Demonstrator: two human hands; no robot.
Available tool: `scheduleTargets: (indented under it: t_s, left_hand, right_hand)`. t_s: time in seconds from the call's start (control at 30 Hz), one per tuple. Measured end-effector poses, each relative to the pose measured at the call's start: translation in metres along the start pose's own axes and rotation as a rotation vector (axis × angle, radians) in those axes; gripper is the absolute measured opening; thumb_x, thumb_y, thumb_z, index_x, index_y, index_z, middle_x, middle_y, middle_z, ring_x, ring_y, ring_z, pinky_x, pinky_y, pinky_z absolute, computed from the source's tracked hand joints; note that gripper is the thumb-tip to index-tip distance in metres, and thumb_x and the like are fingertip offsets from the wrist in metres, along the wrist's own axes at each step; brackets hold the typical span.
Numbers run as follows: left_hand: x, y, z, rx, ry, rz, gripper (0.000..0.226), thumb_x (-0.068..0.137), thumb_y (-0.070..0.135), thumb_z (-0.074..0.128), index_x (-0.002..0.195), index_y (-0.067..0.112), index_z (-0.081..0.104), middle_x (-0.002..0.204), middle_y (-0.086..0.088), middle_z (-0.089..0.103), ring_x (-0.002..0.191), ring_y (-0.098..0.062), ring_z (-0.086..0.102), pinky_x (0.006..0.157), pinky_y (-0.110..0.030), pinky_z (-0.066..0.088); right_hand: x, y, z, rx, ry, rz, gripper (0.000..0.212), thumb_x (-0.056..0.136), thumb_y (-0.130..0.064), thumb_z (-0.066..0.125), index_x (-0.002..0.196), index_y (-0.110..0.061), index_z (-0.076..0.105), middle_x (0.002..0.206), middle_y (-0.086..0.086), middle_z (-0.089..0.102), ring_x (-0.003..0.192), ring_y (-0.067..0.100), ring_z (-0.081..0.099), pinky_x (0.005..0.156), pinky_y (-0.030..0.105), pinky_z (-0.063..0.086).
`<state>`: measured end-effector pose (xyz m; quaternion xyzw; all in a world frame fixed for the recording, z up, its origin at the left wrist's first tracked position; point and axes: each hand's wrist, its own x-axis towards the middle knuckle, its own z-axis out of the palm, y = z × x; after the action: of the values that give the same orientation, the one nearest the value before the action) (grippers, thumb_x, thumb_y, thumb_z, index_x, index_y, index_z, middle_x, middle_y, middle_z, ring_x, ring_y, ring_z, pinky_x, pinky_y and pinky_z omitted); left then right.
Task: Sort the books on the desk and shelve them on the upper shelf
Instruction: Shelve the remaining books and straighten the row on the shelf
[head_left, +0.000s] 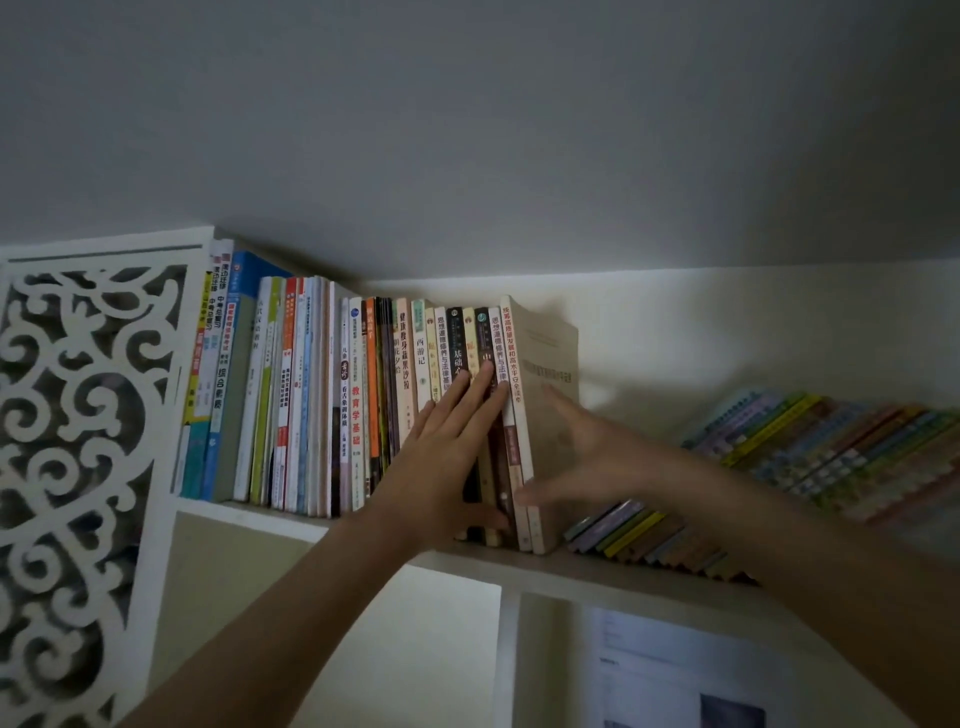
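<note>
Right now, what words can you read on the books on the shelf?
"西游记": cream spine.
"教育学基础": red letters, white spine.
"健康瘦身蔬果沙拉": pale spine.
"思想道德修养与法律基…": pale spine, end hidden by the left hand.
"统筹高质量发展和高水平安全读本": rightmost upright book, last characters unsure.
Leaning thin books and remaining spines: too blurred.

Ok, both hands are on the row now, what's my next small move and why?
Probably press the beige end book left with your right hand; your left hand already lies flat on the spines, and the colourful books lean loosely beyond the gap.
</note>
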<state>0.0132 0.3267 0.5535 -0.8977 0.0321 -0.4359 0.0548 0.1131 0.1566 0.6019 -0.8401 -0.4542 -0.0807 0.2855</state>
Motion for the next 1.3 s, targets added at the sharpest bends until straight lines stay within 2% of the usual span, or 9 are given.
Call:
scheduleTargets:
  t_s: [0.2, 0.33, 0.47, 0.73, 0.87, 0.97, 1.07, 1.17, 1.3]
  left_hand:
    - [0.001, 0.002, 0.007, -0.022, 0.040, 0.006, 0.128, 0.065, 0.077, 0.062, 0.149, 0.029, -0.021, 0.153, 0.012, -0.035, 0.139, -0.008, -0.035, 0.114, -0.039, -0.014]
    - [-0.001, 0.005, 0.019, 0.004, 0.093, -0.007, 0.133, 0.062, 0.081, 0.060, 0.148, 0.025, -0.024, 0.150, 0.012, -0.040, 0.138, -0.010, -0.037, 0.114, -0.042, -0.017]
    - [-0.001, 0.003, 0.021, -0.053, 0.111, 0.003, 0.134, 0.062, 0.079, 0.062, 0.146, 0.028, -0.029, 0.147, 0.016, -0.044, 0.135, -0.007, -0.041, 0.113, -0.040, -0.020]
    - [0.000, -0.002, 0.019, -0.031, 0.106, 0.002, 0.131, 0.063, 0.078, 0.063, 0.147, 0.030, -0.025, 0.149, 0.017, -0.040, 0.136, -0.006, -0.039, 0.115, -0.049, -0.017]
    - [-0.004, 0.007, 0.014, -0.076, 0.090, -0.018, 0.127, 0.066, 0.073, 0.066, 0.148, 0.034, -0.023, 0.148, 0.015, -0.043, 0.135, -0.011, -0.042, 0.114, -0.051, -0.019]
    - [-0.010, 0.037, 0.012, -0.118, 0.220, -0.059, 0.103, 0.066, 0.077, 0.059, 0.150, 0.043, 0.011, 0.157, 0.007, -0.014, 0.142, -0.020, -0.016, 0.114, -0.044, -0.002]
    - [-0.004, 0.064, 0.020, -0.118, 0.328, -0.216, 0.064, 0.069, 0.069, 0.058, 0.119, 0.028, 0.055, 0.129, -0.003, 0.036, 0.117, -0.022, 0.030, 0.099, -0.039, 0.038]
    - [0.009, 0.081, 0.027, -0.080, 0.293, -0.394, 0.047, 0.062, 0.049, 0.076, 0.095, 0.018, 0.062, 0.104, -0.004, 0.050, 0.093, -0.020, 0.046, 0.080, -0.035, 0.049]
    - [0.011, 0.089, 0.024, -0.272, 0.356, -0.454, 0.035, 0.086, 0.014, 0.057, 0.119, 0.018, 0.049, 0.119, -0.002, 0.046, 0.103, -0.015, 0.043, 0.091, -0.029, 0.045]
  right_hand:
    - [0.011, -0.036, -0.055, 0.127, 0.019, -0.022, 0.134, 0.062, -0.021, 0.090, 0.146, -0.057, -0.008, 0.161, 0.000, 0.017, 0.134, 0.024, 0.040, 0.079, 0.046, 0.060]
    - [0.034, -0.042, -0.066, 0.037, -0.029, -0.049, 0.133, 0.052, -0.030, 0.093, 0.142, -0.065, 0.002, 0.162, -0.007, 0.008, 0.136, 0.023, 0.038, 0.077, 0.045, 0.060]
    - [0.048, -0.040, -0.067, -0.011, -0.033, -0.100, 0.125, 0.041, -0.039, 0.093, 0.143, -0.051, 0.022, 0.153, -0.018, 0.023, 0.124, 0.018, 0.043, 0.073, 0.045, 0.061]
    - [0.045, -0.030, -0.072, 0.081, 0.021, -0.190, 0.102, 0.059, -0.012, 0.092, 0.135, -0.039, 0.030, 0.107, -0.031, 0.036, 0.093, 0.006, 0.054, 0.072, 0.040, 0.062]
    - [0.037, -0.023, -0.081, 0.032, 0.069, -0.226, 0.105, 0.052, -0.024, 0.094, 0.133, -0.038, 0.029, 0.121, -0.022, 0.038, 0.110, 0.010, 0.055, 0.086, 0.037, 0.058]
    - [0.034, -0.018, -0.082, -0.051, 0.166, -0.256, 0.118, 0.035, -0.050, 0.094, 0.134, -0.038, 0.030, 0.132, -0.016, 0.037, 0.131, 0.016, 0.042, 0.104, 0.045, 0.046]
    - [0.029, -0.016, -0.081, -0.025, 0.207, -0.274, 0.111, 0.038, -0.047, 0.093, 0.129, -0.042, 0.030, 0.126, -0.019, 0.040, 0.120, 0.019, 0.052, 0.098, 0.041, 0.050]
    - [0.028, -0.015, -0.076, 0.015, 0.214, -0.302, 0.109, 0.040, -0.044, 0.091, 0.131, -0.044, 0.031, 0.120, -0.028, 0.041, 0.122, 0.016, 0.050, 0.102, 0.038, 0.048]
    - [0.026, -0.025, -0.073, 0.040, 0.191, -0.337, 0.112, 0.038, -0.043, 0.091, 0.135, -0.039, 0.033, 0.129, -0.020, 0.040, 0.125, 0.016, 0.049, 0.096, 0.030, 0.050]
